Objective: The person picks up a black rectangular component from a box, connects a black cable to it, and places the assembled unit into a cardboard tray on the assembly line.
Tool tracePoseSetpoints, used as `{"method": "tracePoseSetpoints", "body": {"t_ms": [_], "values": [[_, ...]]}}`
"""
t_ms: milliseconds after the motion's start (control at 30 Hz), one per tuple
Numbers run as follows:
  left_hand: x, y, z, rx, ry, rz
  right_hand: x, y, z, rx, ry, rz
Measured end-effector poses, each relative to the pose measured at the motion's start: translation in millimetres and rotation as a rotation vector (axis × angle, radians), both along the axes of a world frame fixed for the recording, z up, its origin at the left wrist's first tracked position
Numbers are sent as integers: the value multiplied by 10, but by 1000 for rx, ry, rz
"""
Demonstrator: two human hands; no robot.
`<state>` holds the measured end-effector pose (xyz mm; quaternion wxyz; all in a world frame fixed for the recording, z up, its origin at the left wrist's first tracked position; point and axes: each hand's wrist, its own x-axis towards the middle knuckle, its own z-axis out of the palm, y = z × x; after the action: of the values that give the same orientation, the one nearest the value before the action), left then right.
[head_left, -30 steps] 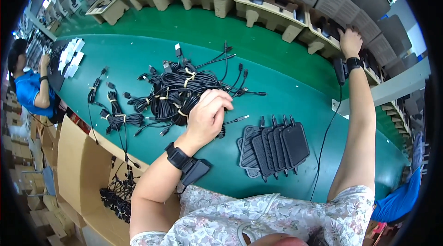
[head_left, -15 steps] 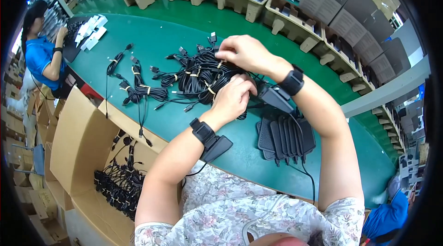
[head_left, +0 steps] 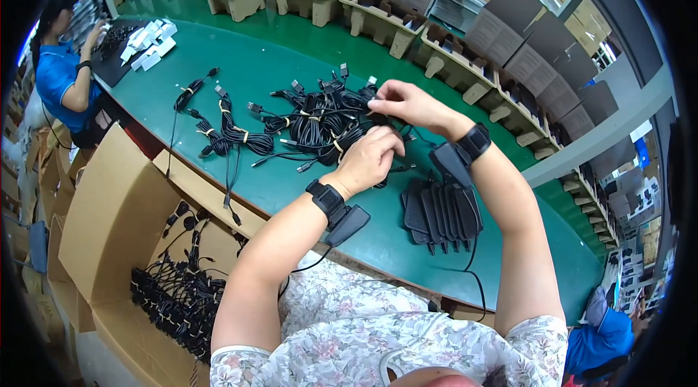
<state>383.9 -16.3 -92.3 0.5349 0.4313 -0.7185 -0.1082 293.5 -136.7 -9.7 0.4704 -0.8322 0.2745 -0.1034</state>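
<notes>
A heap of black cables, tied into bundles with pale bands, lies on the green table. My left hand is at the heap's right edge, fingers curled over black cable there. Just beyond it, my right hand pinches black cable between thumb and fingertips; the exact strand is hard to make out. Several metal plug ends stick out of the heap. Left of it lie a looser pair of tied cables and a single tied cable. Both my wrists wear black straps with small black boxes.
Ribbed black plates stand together near my right forearm. An open carton at the left edge contains many tied cables. Moulded tan trays line the far side. A co-worker in blue stands left, beside small white boxes; another bends at lower right.
My right hand has shifted right and a little nearer, off the top of the heap to its edge. My left hand stays almost in place. The whole view has shifted slightly.
</notes>
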Motion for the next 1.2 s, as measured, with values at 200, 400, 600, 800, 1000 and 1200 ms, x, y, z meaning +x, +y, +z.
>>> {"method": "tracePoseSetpoints", "body": {"t_ms": [200,400,600,800,1000,1200], "values": [[-21,40,30,46,114,-15,-464,248,438,196,-210,-122],[-111,236,281,180,417,-94,-944,340,798,122,-318,-164],[-435,199,627,-202,285,194,-1069,639,824,42,-481,-214],[-733,162,522,675,553,-725,-1233,669,661,462,-754,-138],[-405,114,399,872,560,-640,-1542,819,501,-522,-129,48],[-488,2,326,609,734,-397,-1497,823,254,-582,-38,33]]}}
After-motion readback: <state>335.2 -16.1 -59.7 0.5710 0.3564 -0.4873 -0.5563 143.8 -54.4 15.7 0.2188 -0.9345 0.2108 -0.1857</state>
